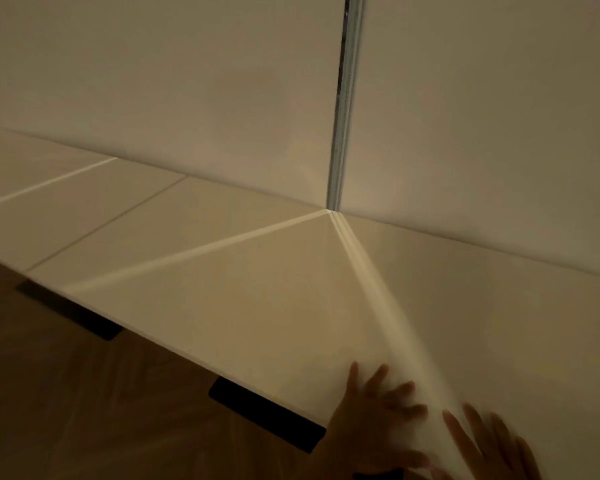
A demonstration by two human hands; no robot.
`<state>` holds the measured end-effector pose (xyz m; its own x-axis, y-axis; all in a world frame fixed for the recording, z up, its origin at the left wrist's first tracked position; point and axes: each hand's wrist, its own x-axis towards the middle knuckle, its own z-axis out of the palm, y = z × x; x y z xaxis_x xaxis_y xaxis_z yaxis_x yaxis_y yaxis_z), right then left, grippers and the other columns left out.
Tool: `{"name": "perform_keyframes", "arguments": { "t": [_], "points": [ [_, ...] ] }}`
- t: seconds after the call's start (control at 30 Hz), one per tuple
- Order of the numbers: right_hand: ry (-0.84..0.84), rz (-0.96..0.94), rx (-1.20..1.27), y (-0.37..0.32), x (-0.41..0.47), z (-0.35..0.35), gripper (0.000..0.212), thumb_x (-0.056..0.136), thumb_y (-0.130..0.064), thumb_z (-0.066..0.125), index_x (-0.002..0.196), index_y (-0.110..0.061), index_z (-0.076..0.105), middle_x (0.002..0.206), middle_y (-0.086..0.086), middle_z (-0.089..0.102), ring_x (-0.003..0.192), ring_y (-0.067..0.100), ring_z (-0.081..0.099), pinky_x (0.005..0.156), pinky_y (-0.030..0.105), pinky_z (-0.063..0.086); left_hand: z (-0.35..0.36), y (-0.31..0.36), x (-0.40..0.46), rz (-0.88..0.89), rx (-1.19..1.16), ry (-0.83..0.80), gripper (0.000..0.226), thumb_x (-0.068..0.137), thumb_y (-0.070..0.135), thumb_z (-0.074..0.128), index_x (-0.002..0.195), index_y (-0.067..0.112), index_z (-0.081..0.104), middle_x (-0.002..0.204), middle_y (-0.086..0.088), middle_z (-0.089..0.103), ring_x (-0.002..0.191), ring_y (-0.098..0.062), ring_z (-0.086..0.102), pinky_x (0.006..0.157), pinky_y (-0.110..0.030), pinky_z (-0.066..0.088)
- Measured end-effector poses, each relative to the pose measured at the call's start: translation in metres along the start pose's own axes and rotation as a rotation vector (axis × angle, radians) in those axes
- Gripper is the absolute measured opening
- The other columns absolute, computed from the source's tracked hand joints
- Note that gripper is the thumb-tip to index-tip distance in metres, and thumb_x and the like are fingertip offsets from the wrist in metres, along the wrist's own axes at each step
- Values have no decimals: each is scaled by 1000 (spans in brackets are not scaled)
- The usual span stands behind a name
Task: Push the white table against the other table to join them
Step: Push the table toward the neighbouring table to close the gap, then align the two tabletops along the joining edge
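My left hand point(378, 415) and right hand point(492, 448) lie flat, fingers spread, on the near end of the white table point(257, 299), gripping nothing. I'd push low and evenly with both palms so it slides straight rather than swinging. It's a plain, smooth top along the wall point(187, 98); the other table point(94, 206) meets it at a thin seam, seemingly closed.

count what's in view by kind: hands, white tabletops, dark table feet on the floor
hands: 2, left hand and right hand, both flat on the near tabletop
white tabletops: 2, the second tabletop beyond a thin seam
dark table feet: 2, near foot and far foot
total: 6
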<state>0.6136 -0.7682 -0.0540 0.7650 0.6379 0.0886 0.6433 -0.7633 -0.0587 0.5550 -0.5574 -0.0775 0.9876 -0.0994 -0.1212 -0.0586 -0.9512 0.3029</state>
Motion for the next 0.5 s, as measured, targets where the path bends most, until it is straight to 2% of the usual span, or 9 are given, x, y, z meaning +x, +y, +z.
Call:
{"name": "perform_keyframes", "arguments": {
  "t": [0.03, 0.1, 0.13, 0.2, 0.23, 0.3, 0.37, 0.5],
  "points": [
    [-35, 30, -12, 6, -3, -3, 74, 83, -80, 20, 141, -37, 35, 162, -8, 18, 140, 34, 37, 95, 59, 40, -5, 1, 3, -2, 64, -48, 87, 78, 95, 7, 151, 56, 32, 166, 19, 24, 156, -28, 7, 112, -68, -18],
    [-96, 19, -14, 0, 3, -8, 78, 85, -80, 16, 146, -36, 32, 156, 1, 38, 136, 39, 44, 96, 61, 43, -8, -2, -4, -86, 277, -15, 75, 83, 91, 26, 147, 56, 42, 159, 17, 40, 147, -30, 38, 110, -75, 12],
    [-120, 20, -39, 0, 3, -9, 81, 86, -80, 15, 148, -33, 37, 152, 6, 44, 132, 42, 48, 97, 61, 43, -8, -1, -6, -114, 273, -11, 74, 82, 90, 35, 147, 55, 44, 159, 15, 41, 146, -33, 41, 108, -78, 18],
    [-164, 32, -95, 10, 5, -9, 83, 85, -80, 17, 146, -30, 44, 153, 7, 41, 136, 42, 43, 103, 60, 39, -5, -1, 6, -38, 197, -47, 78, 83, 88, 34, 153, 53, 35, 166, 8, 28, 151, -41, 24, 105, -84, 10],
    [-214, 60, -69, 10, 1, -9, 83, 84, -81, 19, 149, -33, 38, 157, 4, 32, 141, 40, 35, 108, 59, 34, -2, 1, 7, -6, 194, -38, 80, 83, 88, 26, 155, 55, 25, 170, 6, 15, 153, -43, 10, 103, -86, 4],
    [-241, 76, -28, 18, -8, 3, 84, 82, -85, 16, 154, -42, 13, 164, -4, 5, 151, 34, 9, 117, 57, 17, 3, 10, 9, 6, 180, -91, 79, 82, 89, 17, 155, 61, 5, 171, 6, -8, 152, -45, -14, 101, -86, -8],
    [-236, 103, -22, 19, -11, 9, 85, 80, -87, 15, 153, -45, 1, 164, -8, -6, 152, 30, -3, 118, 57, 8, -2, 11, 12, -22, 160, -183, 75, 86, 88, 21, 152, 64, -3, 170, 6, -19, 150, -46, -23, 100, -86, -10],
    [-306, 158, -4, 14, -13, 2, 85, 80, -86, 15, 152, -47, -5, 164, -9, -11, 151, 27, -12, 119, 56, 4, -13, 19, 10, -38, 167, -233, 77, 85, 87, 16, 155, 60, -3, 169, 4, -22, 149, -49, -23, 102, -87, -3]
  ]
}}
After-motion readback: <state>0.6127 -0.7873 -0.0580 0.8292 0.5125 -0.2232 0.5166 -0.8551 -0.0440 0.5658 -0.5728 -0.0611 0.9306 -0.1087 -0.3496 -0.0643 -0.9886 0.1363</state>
